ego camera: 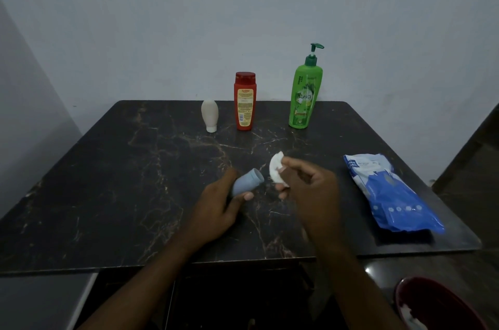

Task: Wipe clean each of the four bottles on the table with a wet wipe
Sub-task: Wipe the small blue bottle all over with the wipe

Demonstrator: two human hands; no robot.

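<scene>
My left hand (216,208) grips a small pale-blue bottle (247,182), tilted with its end pointing up and right, above the middle of the dark marble table (121,181). My right hand (307,184) pinches a bunched white wet wipe (276,167) just right of the bottle's end, a small gap between them. At the table's far edge stand three bottles: a small cream one upside down on its cap (209,115), a red one (245,101) and a tall green pump bottle (305,95).
A blue and white wet-wipe pack (391,194) lies flat on the table's right side. A dark red round object (437,305) shows below the table at bottom right. Walls close in behind and to the left.
</scene>
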